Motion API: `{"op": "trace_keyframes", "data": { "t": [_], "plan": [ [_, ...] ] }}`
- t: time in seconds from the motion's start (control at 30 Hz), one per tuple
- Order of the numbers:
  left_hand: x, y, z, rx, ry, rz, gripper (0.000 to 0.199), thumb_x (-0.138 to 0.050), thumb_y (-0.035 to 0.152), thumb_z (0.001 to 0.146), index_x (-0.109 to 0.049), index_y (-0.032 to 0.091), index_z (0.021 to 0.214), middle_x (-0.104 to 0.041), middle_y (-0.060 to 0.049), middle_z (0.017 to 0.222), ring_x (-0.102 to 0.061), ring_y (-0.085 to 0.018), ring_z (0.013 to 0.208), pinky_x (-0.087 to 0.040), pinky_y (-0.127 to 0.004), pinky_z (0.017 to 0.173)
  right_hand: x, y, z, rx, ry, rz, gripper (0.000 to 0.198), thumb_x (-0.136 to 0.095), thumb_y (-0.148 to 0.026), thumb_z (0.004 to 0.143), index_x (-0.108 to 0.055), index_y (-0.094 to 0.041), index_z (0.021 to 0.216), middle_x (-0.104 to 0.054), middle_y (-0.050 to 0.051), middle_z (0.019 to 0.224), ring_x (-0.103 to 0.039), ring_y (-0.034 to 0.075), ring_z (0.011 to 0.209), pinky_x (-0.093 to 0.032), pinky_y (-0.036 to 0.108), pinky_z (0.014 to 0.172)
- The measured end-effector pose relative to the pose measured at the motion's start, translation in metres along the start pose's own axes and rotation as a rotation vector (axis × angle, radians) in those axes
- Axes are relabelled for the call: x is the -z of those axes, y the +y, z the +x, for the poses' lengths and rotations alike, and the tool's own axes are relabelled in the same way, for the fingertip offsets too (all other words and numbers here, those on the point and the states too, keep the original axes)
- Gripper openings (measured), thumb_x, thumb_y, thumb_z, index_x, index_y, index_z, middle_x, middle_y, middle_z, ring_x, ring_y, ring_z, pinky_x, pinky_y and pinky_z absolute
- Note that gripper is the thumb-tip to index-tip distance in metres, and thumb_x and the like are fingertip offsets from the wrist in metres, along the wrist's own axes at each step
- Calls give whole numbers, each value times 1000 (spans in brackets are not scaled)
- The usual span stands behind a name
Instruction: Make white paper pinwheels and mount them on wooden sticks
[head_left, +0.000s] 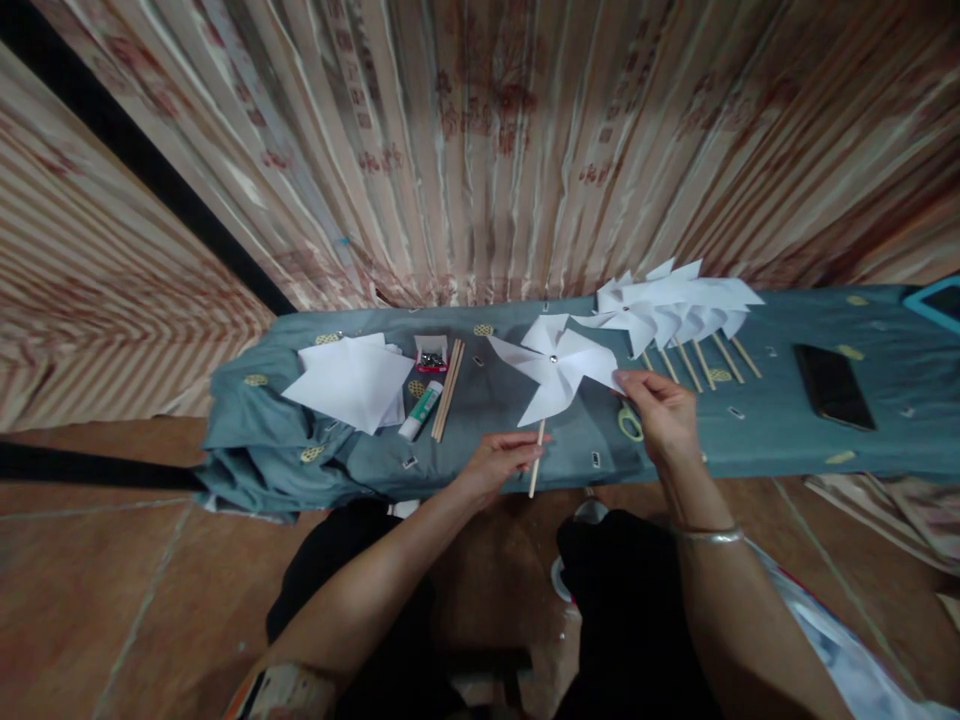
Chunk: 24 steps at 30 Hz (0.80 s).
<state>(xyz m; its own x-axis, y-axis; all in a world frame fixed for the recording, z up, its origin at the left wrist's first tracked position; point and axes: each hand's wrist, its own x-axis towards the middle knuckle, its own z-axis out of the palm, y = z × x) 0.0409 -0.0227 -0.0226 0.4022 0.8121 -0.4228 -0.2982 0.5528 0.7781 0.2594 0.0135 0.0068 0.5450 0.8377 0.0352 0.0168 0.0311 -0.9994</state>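
Both hands on a white four-armed paper pinwheel [553, 359], held over the front half of a teal cloth-covered table [465, 470].
Left hand [504, 462]: forearm angled in from lower left, palm inward, fingers closed around the slim pale wooden stick [534, 484] below the blades; stick slightly tilted, lower end poking out under the hand. Right hand [666, 412]: forearm rising from lower right, silver bangle [709, 537] at wrist, hand bent inward, thumb and forefinger in a narrow pinch on the right blade tip; remaining fingers curled. Green-handled scissors [630, 422] lie just beside it, partly hidden. Row of overlapping white paper pinwheels on sticks [667, 312] lies behind, right; white paper stack [352, 380] at far left.
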Motion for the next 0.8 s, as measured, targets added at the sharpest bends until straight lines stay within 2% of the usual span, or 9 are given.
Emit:
{"op": "trace_keyframes", "data": {
  "t": [0.33, 0.8],
  "plan": [
    [-1, -4, 10, -71, 39, -55, 40, -90, 32, 52, -81, 14, 86, -66, -4, 62, -41, -6, 55, -31, -25, 58, -10, -4, -13, 18, -22, -44, 25, -85, -41, 49, -74, -21, 59, -67, -1, 58, -52, 13, 57, -41, 27, 58],
    [-4, -3, 14, -97, 75, -57, 37, -88, 32, 53, -80, 12, 83, -64, -3, 63, -41, -6, 56, -30, -26, 58, -19, -3, -30, -35, -179, -42, 22, -82, -41, 58, -73, -21, 61, -62, -3, 56, -48, 11, 55, -38, 25, 55]
  ]
}}
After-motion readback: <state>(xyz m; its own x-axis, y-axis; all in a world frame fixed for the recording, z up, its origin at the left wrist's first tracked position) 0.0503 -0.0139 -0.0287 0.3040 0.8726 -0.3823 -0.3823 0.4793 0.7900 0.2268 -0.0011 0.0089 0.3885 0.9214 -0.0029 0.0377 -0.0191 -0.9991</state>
